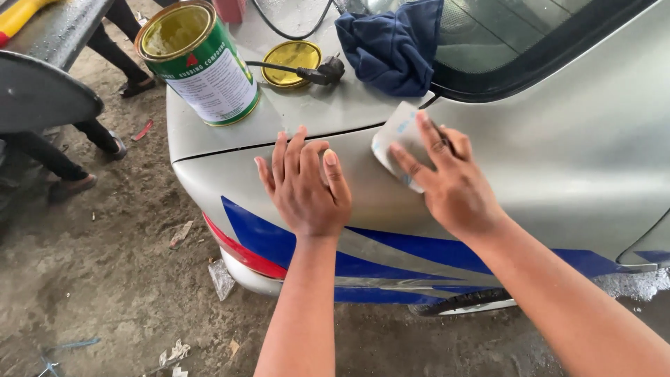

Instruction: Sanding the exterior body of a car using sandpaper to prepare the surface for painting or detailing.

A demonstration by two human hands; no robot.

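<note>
Two bare hands lay on the grey car body panel (558, 160) near the middle of the frame. The left hand (305, 183) rested flat, fingers spread and released, grasping nothing, just below the seam that ran toward the left edge of the panel. The right hand (447, 178), right of centre, pressed a small pale sheet of sandpaper (396, 136) against the metal; two fingers lay stretched over the sheet and pinned it down, while the thumb side was hidden beneath the hand. The sheet sat just below the dark window edge, touching the paint. Judging by this, the step in hand looked like rubbing down the panel, with the left hand steadying. A further stroke would call for even pressure through the flat fingers and for keeping the sheet from slipping out, with care near the seam and the blue and red stripe (279, 244) lower in the frame. An open green tin (202, 66) stood at the upper left on the flat surface, its yellow lid (289, 61) just beside it, then a black plug (322, 72) on a cable and a crumpled blue cloth (394, 45) at top centre. Another person's legs (105, 132) showed at the far left on the dirt floor (105, 279).
</note>
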